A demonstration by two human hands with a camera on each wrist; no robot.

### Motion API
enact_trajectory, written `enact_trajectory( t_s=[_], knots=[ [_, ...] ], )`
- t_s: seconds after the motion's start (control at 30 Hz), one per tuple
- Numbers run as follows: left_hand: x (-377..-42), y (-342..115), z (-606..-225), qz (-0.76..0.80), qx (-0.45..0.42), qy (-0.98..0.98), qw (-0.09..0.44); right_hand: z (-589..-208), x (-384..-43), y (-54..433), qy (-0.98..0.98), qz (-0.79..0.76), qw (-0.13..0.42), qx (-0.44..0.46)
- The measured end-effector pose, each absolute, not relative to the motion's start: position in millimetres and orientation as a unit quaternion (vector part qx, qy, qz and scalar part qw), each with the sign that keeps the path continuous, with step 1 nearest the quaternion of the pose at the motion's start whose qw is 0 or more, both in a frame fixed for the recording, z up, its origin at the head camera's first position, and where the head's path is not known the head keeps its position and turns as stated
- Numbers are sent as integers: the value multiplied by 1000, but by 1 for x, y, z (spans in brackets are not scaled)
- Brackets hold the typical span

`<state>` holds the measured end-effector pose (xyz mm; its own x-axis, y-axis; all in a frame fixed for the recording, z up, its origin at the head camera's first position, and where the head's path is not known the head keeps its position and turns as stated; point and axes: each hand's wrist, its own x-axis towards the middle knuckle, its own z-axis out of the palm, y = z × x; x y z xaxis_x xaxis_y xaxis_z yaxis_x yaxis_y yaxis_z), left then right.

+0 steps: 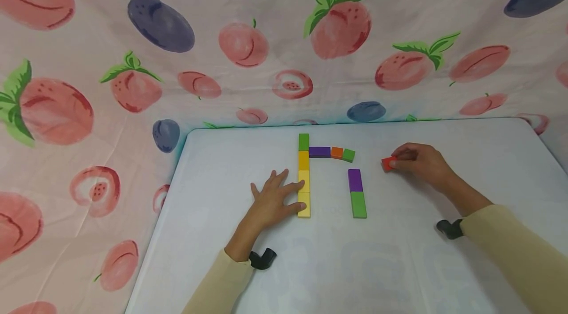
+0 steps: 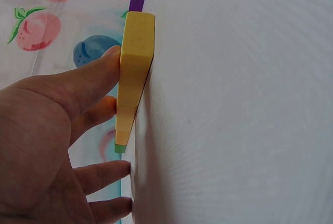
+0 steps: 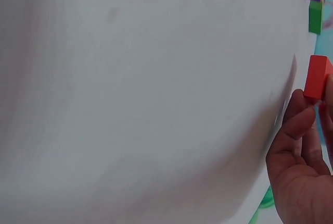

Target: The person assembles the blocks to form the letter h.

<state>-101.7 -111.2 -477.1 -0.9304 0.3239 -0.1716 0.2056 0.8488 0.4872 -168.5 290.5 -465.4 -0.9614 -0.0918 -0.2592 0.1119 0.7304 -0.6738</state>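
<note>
My right hand (image 1: 419,163) pinches a red block (image 1: 388,164) between thumb and fingers, to the right of the laid-out blocks. In the right wrist view the red block (image 3: 317,77) shows at the fingertips. My left hand (image 1: 272,200) spreads its fingers on the table, thumb and a finger touching the column of yellow blocks (image 1: 303,181). A green block (image 1: 303,142) caps that column. From its upper part a row runs right: a purple block (image 1: 319,152), an orange block (image 1: 337,153) and a tilted green block (image 1: 348,155). Below stand another purple block (image 1: 355,180) and a longer green block (image 1: 359,204), end to end.
The blocks lie on a white table (image 1: 310,264), whose back edge meets a fruit-print cloth (image 1: 248,3). That cloth also hangs along the left side. A dark wrist mount (image 1: 264,259) sits at the left cuff, another dark mount (image 1: 450,229) at the right.
</note>
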Motion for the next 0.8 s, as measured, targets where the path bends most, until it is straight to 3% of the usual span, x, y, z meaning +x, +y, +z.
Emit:
enact_trajectory(
  t_s=[0.33, 0.8],
  knots=[
    [-101, -111, -476, 243, 138, 952, 122, -466, -172, 269, 912, -377, 165, 8],
    [-101, -110, -475, 240, 137, 953, 122, -464, -175, 240, 906, -395, 155, 7]
  ],
)
